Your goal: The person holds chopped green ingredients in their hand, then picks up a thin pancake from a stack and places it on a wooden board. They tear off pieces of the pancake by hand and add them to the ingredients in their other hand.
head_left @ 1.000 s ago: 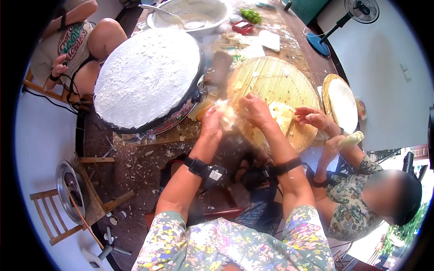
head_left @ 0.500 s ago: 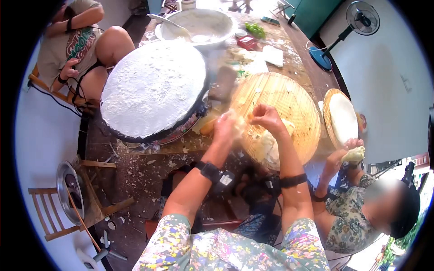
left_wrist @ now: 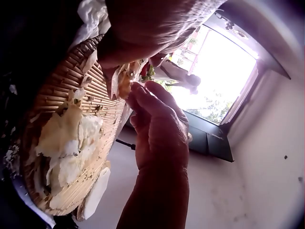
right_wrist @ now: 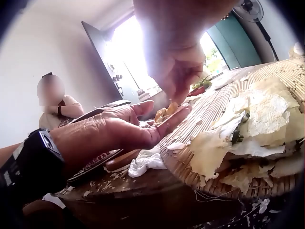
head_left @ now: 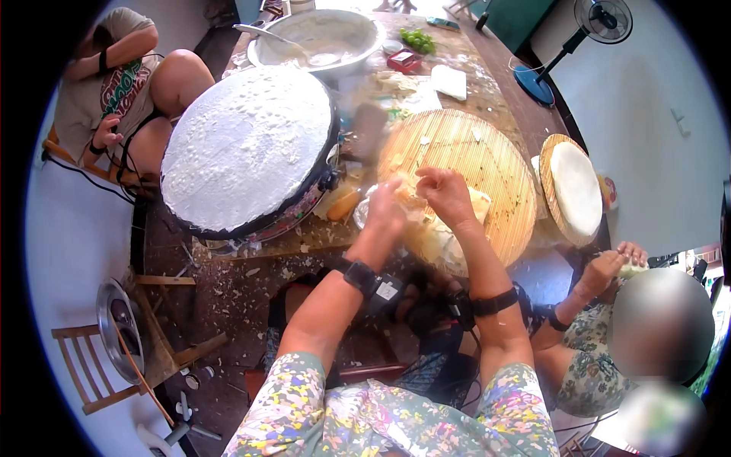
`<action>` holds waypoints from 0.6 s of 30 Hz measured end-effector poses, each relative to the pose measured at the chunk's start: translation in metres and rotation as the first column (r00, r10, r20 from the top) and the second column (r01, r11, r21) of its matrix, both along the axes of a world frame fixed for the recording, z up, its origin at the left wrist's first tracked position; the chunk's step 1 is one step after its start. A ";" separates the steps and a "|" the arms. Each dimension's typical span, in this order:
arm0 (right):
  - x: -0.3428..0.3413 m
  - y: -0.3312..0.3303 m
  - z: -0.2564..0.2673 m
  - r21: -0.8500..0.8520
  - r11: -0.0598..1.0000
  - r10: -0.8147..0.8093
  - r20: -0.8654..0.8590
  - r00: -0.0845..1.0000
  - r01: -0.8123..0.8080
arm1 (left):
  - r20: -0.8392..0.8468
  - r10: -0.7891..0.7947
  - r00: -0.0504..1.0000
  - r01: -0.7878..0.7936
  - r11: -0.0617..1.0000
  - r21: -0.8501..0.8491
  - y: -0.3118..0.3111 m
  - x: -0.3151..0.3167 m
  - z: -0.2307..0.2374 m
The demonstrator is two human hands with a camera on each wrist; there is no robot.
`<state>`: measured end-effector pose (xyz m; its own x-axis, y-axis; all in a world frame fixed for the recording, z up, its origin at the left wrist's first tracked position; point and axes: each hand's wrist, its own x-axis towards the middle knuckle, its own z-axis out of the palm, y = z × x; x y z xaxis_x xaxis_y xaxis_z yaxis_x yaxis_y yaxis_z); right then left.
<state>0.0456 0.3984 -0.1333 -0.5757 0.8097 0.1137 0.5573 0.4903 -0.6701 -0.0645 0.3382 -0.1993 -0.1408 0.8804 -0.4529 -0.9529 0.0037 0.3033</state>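
In the head view both hands meet over the near left edge of a round bamboo mat [head_left: 499,152]. My left hand [head_left: 387,209] is blurred there; in the right wrist view its fingers stretch out nearly straight, thumb apart, under a yellowish-brown food piece [right_wrist: 164,114]. My right hand [head_left: 448,199] comes down from above, fingertips and thumb pinched together at that piece. Torn, thin crepe sheets [right_wrist: 267,114] with green bits lie piled on the mat beside the right hand. A crumpled white cloth or paper [right_wrist: 145,164] sits by the mat's edge, next to the left hand.
A large round griddle [head_left: 247,148] covered in white stands at left, a batter basin [head_left: 320,38] with a ladle [head_left: 274,38] behind it. Grapes [head_left: 417,40] and a red box [head_left: 403,61] lie farther back. People sit on both sides; a white crepe [head_left: 575,190] rests at right.
The whitish crumpled bundle at my left hand now shows beside it. My right hand stays close to the left. The person at right has raised a rolled food toward the head.
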 end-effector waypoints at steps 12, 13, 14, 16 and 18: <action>0.016 -0.004 0.019 -0.143 0.988 -0.110 -0.353 0.929 0.062 | -0.248 -0.073 0.966 0.090 0.994 0.058 -0.006 0.001 0.014; 0.019 -0.002 0.021 -0.079 0.994 -0.096 -0.354 0.931 0.072 | -0.355 -0.161 0.921 0.176 0.984 0.012 -0.001 -0.004 0.004; 0.020 0.000 0.015 -0.143 0.985 -0.153 -0.419 0.895 0.102 | -0.248 0.004 0.969 0.039 0.985 0.168 0.007 0.002 -0.030; 0.017 0.004 0.005 -0.181 0.975 -0.209 -0.530 0.822 0.131 | -0.296 0.047 0.954 -0.003 0.989 0.146 0.003 0.004 0.002; 0.015 -0.007 0.008 -0.204 0.969 -0.230 -0.556 0.799 0.137 | -0.231 0.031 0.972 -0.006 0.994 0.111 -0.001 0.005 0.021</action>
<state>0.0607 0.3912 -0.1252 -0.2819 0.9271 0.2469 0.1198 0.2893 -0.9497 -0.0591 0.3368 -0.1778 -0.2476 0.9186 -0.3080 -0.8560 -0.0585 0.5137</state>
